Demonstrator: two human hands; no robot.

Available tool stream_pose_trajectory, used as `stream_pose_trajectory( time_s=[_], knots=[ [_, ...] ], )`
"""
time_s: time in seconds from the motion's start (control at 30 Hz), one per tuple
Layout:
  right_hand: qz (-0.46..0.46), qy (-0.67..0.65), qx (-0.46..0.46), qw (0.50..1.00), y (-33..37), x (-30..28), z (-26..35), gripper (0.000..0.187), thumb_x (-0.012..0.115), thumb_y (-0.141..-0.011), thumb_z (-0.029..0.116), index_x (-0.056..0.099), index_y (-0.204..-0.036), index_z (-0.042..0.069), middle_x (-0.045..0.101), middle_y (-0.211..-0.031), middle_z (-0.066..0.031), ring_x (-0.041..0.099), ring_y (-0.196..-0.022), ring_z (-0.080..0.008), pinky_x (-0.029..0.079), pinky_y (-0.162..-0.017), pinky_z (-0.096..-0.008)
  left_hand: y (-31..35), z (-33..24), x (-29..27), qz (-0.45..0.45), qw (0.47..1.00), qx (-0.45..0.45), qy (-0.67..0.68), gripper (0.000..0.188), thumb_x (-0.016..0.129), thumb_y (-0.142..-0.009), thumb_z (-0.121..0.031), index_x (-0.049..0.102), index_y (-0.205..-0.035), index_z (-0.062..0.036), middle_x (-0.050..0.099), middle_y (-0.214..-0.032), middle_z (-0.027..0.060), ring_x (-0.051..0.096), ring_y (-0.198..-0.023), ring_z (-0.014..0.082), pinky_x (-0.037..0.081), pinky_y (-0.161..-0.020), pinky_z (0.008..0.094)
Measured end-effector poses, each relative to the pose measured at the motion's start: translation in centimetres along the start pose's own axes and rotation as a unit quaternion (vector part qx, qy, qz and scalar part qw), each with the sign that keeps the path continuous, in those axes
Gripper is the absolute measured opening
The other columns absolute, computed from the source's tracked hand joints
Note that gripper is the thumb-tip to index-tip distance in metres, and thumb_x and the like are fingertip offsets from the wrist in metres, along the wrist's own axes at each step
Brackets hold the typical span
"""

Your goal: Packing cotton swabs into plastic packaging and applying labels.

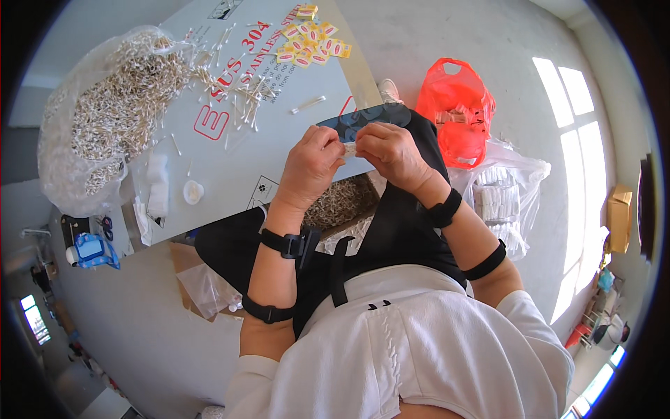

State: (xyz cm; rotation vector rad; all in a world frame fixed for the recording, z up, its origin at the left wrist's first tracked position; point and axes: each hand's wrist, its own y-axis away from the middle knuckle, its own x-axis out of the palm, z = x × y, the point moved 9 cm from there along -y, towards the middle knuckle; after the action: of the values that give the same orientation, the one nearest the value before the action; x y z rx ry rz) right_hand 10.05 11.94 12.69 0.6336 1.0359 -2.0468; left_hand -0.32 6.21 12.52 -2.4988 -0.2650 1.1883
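Observation:
My left hand [311,165] and my right hand [393,153] meet over the near edge of a white printed board [279,150]. Together they pinch a small pale bundle [349,149] that looks like cotton swabs; most of it is hidden by my fingers. A dark blue strip [366,116] lies just beyond my hands. Loose cotton swabs [241,94] are scattered on the board, spilling from a big clear bag of swabs [112,112] at the left. Small yellow and red packets [312,42] lie at the board's far end.
A red plastic bag [457,112] sits on the floor at the right, with a clear bag of white packs [502,202] beside it. A small white cup [193,191] and white wads [157,185] rest on the board. A blue tape dispenser [94,250] sits at the left.

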Motion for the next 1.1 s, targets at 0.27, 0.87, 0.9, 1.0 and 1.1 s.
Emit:
stream_pose_trajectory(
  time_s=[0.27,0.87,0.9,1.0,1.1],
  knots=[
    [0.009,-0.057,-0.013,0.998,-0.8,-0.4,0.4,0.017,0.068,-0.069,0.001,0.052,-0.075,0.004,0.054,-0.079,-0.0105,0.058,-0.08,-0.032,0.049,-0.066,-0.0406,-0.1,0.0,-0.5,-0.044,0.993,-0.011,0.109,0.021,0.073,-0.064,0.006,0.055,-0.073,-0.0009,0.059,-0.079,0.0078,0.057,-0.079,0.0267,0.048,-0.065,0.0356],
    [0.015,-0.084,0.066,0.994,-0.1,2.0,-1.2,0.014,0.07,-0.078,0.006,0.059,-0.087,0.005,0.054,-0.082,-0.0098,0.057,-0.081,-0.0321,0.047,-0.069,-0.0398,1.3,5.1,2.6,0.06,0.952,-0.201,0.222,0.013,0.069,-0.079,0.005,0.064,-0.09,-0.0018,0.057,-0.079,0.0018,0.053,-0.067,0.0097,0.046,-0.063,0.025],
    [0.016,-0.084,0.066,0.994,0.0,2.1,-1.1,0.014,0.07,-0.078,0.006,0.059,-0.087,0.005,0.054,-0.082,-0.0098,0.057,-0.081,-0.0321,0.047,-0.069,-0.0398,1.4,5.5,3.7,0.134,0.934,-0.237,0.233,0.01,0.069,-0.081,0.003,0.063,-0.088,-0.0015,0.057,-0.079,0.0014,0.052,-0.068,0.0092,0.045,-0.063,0.0257],
    [0.072,-0.024,0.074,0.994,0.5,3.2,-1.0,0.016,0.071,-0.078,0.008,0.056,-0.083,0.005,0.054,-0.082,-0.0104,0.057,-0.082,-0.0322,0.047,-0.068,-0.0401,1.9,5.1,5.1,0.22,0.918,-0.248,0.218,0.009,0.069,-0.081,-0.001,0.06,-0.081,-0.0003,0.058,-0.079,0.0061,0.055,-0.068,0.0177,0.047,-0.063,0.032],
    [0.098,-0.006,0.084,0.992,0.7,3.7,-1.6,0.017,0.071,-0.078,0.013,0.055,-0.08,0.006,0.057,-0.084,-0.0107,0.059,-0.087,-0.0328,0.049,-0.073,-0.0415,0.8,3.7,3.9,0.149,0.97,-0.152,0.117,0.014,0.069,-0.082,-0.005,0.056,-0.078,0.0002,0.059,-0.08,0.0119,0.059,-0.069,0.0295,0.048,-0.064,0.0402]
  ],
)
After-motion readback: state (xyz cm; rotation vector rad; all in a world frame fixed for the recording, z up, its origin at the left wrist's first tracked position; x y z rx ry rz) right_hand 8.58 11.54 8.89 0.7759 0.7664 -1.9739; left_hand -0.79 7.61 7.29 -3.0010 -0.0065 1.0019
